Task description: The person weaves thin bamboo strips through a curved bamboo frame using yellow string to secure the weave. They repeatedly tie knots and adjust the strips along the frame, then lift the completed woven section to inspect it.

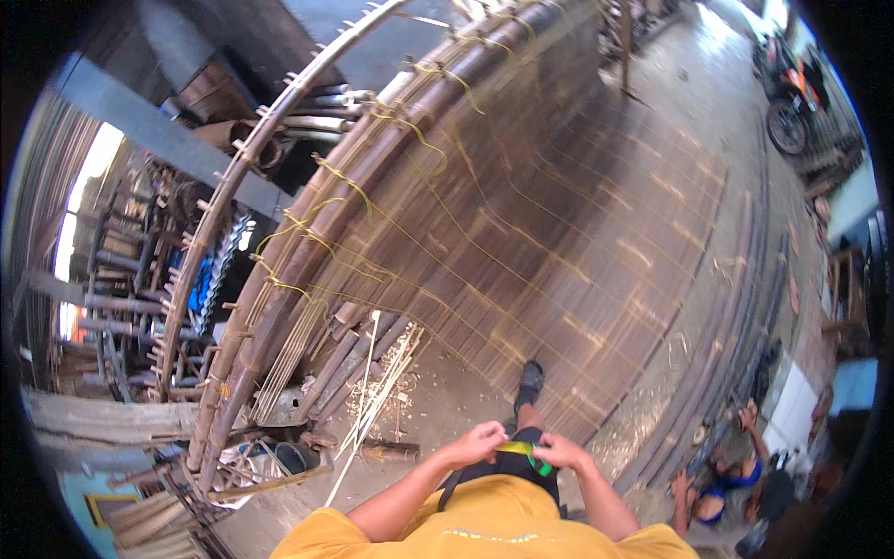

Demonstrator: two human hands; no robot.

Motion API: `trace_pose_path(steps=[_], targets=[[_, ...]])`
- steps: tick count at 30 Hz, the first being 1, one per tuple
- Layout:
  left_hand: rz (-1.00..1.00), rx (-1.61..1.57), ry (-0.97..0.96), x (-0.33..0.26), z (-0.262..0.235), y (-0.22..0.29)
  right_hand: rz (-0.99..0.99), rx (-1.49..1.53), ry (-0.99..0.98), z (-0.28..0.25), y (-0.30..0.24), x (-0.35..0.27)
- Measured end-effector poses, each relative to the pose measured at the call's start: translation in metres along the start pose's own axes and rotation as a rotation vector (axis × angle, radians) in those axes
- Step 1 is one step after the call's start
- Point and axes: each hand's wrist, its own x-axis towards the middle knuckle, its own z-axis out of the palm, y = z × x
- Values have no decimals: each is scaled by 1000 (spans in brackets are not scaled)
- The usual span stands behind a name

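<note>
Close to my waist, my left hand (477, 443) is closed, its fingers pinched at one end of a yellow-and-green strip (515, 447). My right hand (563, 454) closes on the other end, where a bright green part shows under the fingers. Too little shows to tell exactly what the strip is. Ahead of me a large brown mat of thin slats (605, 252) hangs from a bamboo frame and runs out over the floor. Yellow cords (424, 242) cross it in rows and are knotted along the bamboo poles (345, 191). My foot (530, 384) stands at the mat's near edge.
A pegged curved pole (237, 168) rises at left. Loose pale sticks (372, 396) and shavings lie on the floor left of my foot. Long dark poles (722, 363) lie at right, with people (736, 475) beside them. A motorcycle (792, 102) stands at far right.
</note>
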Motion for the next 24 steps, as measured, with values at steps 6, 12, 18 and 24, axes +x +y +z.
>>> trace_pose_path(steps=[6,12,18,24], targets=[[170,-296,483,-21,-131,82,-454,142,-94,-29,-113,14],[480,-295,701,-31,-217,167,-768,14,-44,-58,-207,169],[573,499,1361,-60,-362,169,-675,0,10,-65,-321,277],[255,805,1486,-51,-446,145,-572,234,-113,23,-338,369]])
